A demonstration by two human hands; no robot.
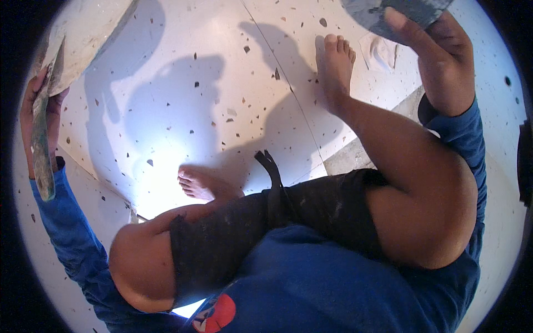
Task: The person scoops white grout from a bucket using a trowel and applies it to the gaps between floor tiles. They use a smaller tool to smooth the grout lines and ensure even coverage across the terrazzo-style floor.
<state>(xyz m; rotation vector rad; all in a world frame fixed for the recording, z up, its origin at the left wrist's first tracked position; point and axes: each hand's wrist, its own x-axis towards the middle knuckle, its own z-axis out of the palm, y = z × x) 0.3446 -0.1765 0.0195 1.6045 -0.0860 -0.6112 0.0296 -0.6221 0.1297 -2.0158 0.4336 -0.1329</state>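
Observation:
At the far left, my left hand (54, 119) is closed round a hand tool (41, 141) with a long, worn, greenish handle. Its narrow, pointed metal end lies against a large whitish sheet-like thing (91, 41), cut off by the upper left edge; I cannot tell whether the hand also grips this thing. Up at the right, my right hand (447, 58) grips a flat grey plate (408, 19) with dark smears, the thumb on its face. The plate's far side is out of the picture.
Pale speckled floor tiles (239, 111) with thin joints lie under my bare feet (337, 72). A whitish scrap or patch (379, 53) is beside the right foot. Rough grey strips (355, 155) show between tiles. A dark object (524, 164) stands at the right edge.

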